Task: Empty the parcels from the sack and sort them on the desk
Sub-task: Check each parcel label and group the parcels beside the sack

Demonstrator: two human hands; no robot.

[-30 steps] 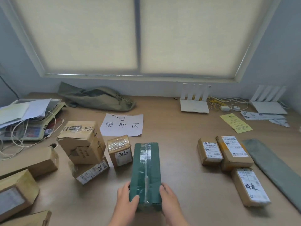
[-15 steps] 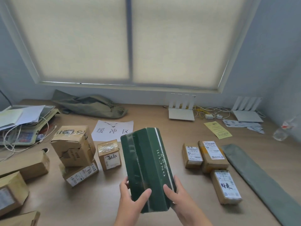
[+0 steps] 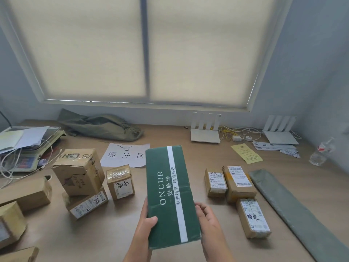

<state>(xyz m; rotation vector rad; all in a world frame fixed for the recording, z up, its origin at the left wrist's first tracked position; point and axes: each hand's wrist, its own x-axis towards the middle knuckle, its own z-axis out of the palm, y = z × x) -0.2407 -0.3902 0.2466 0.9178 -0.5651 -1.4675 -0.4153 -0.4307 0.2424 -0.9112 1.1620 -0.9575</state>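
The person is holding the green box up off the worktop, in front of the chest, with both hands at its near end. A second ago it was lying flat with its taped side up; now it is turned so the printed face with the white stripe is showing, tilted toward the camera. That probably means the person is hunting for a label before choosing a pile, so this parcel is not yet sorted.

The left hand is gripping the box's left edge, thumb over the front face; the right hand is cupping the right edge, its fingers curled against the side. Both hands are clamped on the box.

Taking the green box as landmark: to its left, seven brown parcels are showing, among them a large dented carton sitting on a flat labelled parcel, and a small taped one just beside the box; some at the frame edge are cut off. To its right, three labelled parcels are lying close together, with a folded grey-green sack beyond them. Behind and left, a second, crumpled sack is lying slack, and a paper sign is lying just behind the box. Two white routers are standing behind and right.
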